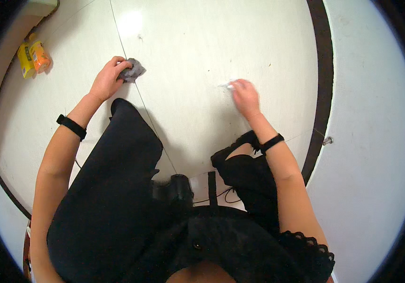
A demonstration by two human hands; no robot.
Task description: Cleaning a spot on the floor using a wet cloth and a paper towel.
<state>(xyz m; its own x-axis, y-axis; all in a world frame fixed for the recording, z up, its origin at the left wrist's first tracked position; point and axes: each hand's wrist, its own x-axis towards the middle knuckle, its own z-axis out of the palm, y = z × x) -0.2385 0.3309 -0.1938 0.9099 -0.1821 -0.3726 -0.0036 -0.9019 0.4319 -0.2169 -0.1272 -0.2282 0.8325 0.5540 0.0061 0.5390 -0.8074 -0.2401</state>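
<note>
Crouching over a pale tiled floor [188, 52], I have both arms stretched forward. My left hand [106, 81] is closed around a crumpled grey cloth [136, 70], which rests on the floor by a tile seam. Farther right, my right hand [246, 97] is low over the floor, its fingers pinched on a small white wad [230, 86] that looks like tissue. That hand is slightly blurred, so the wad's exact shape is unclear. Small dark specks [208, 70] are scattered on the floor around it.
A yellow bottle [25, 61] and an orange bottle [40, 57] lie at the far left near a dark edge. A dark baseboard [322, 70] and pale wall [372, 85] bound the right, with a small metal fitting [328, 140]. A black cable [231, 194] runs beneath me.
</note>
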